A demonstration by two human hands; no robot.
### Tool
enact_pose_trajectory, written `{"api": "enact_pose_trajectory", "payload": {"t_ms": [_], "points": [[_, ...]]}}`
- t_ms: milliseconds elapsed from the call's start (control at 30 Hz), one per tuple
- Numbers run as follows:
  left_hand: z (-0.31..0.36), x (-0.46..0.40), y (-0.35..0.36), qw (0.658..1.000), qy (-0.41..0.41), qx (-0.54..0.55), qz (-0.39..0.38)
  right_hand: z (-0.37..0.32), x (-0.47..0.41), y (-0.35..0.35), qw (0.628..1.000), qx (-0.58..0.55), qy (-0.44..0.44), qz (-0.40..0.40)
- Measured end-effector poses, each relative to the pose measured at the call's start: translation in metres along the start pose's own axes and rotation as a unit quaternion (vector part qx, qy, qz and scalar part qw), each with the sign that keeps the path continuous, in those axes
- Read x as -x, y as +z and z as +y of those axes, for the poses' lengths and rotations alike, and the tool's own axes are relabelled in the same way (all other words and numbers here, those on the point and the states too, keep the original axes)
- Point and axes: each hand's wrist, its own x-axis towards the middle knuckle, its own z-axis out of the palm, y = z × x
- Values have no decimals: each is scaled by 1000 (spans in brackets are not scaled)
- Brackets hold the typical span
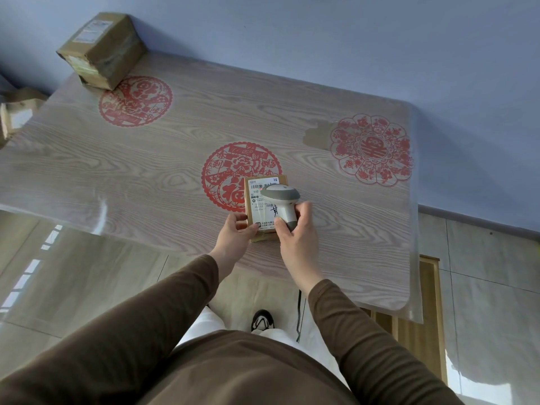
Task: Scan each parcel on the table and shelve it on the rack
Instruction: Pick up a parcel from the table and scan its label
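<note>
The left hand (238, 229) pinches the small parcel's (257, 197) near corner; the right hand (295, 229) grips the scanner (282, 200) just above — a light, stiff box, probably best held by its side edges.

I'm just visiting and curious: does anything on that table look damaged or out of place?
Mostly the large taped parcel at the far left corner: it looks dented and sits partly over the table edge. The small parcel under the scanner looks intact, steadied by the left hand, scanner gripped by the right hand.
</note>
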Motion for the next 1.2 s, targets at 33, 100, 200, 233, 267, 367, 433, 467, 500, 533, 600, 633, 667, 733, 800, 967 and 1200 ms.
{"api": "enact_pose_trajectory", "payload": {"t_ms": [33,100,200,233,267,367,433,467,500,533,600,633,667,733,800,967,1200], "points": [[0,0,0,1000,-1,-1,0,0,-1,-1,1000,-14,13,2],[-1,0,-1,1000,-4,-2,-3,4,-4,-7,996,-73,50,13],[0,0,-2,1000,-11,-4,-5,16,-13,-25,972,-182,136,55],[0,0,-2,1000,-12,-4,-6,26,-17,-32,961,-206,170,74],[0,0,-2,1000,-13,-4,-6,37,-22,-40,949,-223,203,91],[2,0,-3,1000,-14,-5,-6,74,-36,-65,927,-230,267,130],[2,2,-2,1000,-15,-6,-7,97,-43,-77,918,-224,292,151],[2,3,-1,1000,-15,-7,-7,105,-45,-81,913,-220,303,161],[2,4,-1,1000,-14,-8,-7,111,-48,-83,910,-216,311,171],[3,5,-1,1000,-14,-9,-8,116,-50,-85,907,-214,314,181],[4,6,-1,1000,-15,-11,-7,123,-53,-84,905,-202,322,194],[5,6,-1,1000,-16,-11,-6,125,-54,-82,905,-187,324,203],[5,6,-1,1000,-19,-11,-6,124,-55,-79,907,-161,327,211],[6,7,-1,1000,-22,-5,-6,125,-58,-71,912,-92,335,217],[6,8,0,1000,-22,7,-4,116,-55,-61,921,-13,323,217],[7,9,3,999,-26,32,-4,52,-32,-21,990,-5,122,66],[14,10,0,998,-18,43,-38,20,-30,25,962,-146,201,-115]]}}
